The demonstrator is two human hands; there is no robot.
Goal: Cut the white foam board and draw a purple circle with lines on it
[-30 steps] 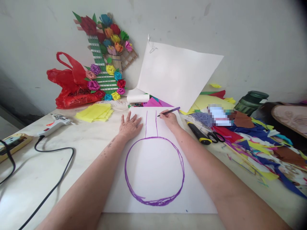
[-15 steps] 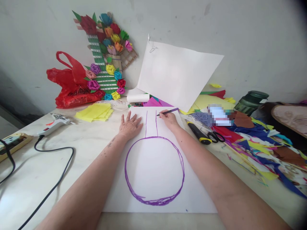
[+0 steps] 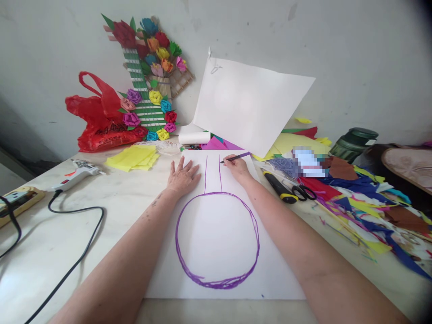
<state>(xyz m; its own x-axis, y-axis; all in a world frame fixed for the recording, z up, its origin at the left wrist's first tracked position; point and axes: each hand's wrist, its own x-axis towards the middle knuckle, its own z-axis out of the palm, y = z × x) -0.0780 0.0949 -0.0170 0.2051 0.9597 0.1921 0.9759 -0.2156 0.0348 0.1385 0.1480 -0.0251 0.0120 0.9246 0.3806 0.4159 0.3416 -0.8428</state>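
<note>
A large white sheet (image 3: 216, 238) lies on the table, bearing a big purple circle outline (image 3: 177, 238) with two nearly parallel purple lines rising from its top. My left hand (image 3: 184, 177) rests flat with fingers spread on the sheet's upper left, beside the left line. In my right hand (image 3: 237, 168) is a dark purple pen (image 3: 239, 156), pinched near its tip. The tip is close to the right line, near its upper end; whether it touches the paper I cannot tell.
At left are a glue gun (image 3: 76, 177), its black cable, a power strip (image 3: 23, 200) and yellow paper (image 3: 133, 157). Paper flowers and a red bag (image 3: 101, 121) stand behind. On the right lie a cutter (image 3: 280, 186), scissors (image 3: 303, 192) and colourful scraps (image 3: 371, 207).
</note>
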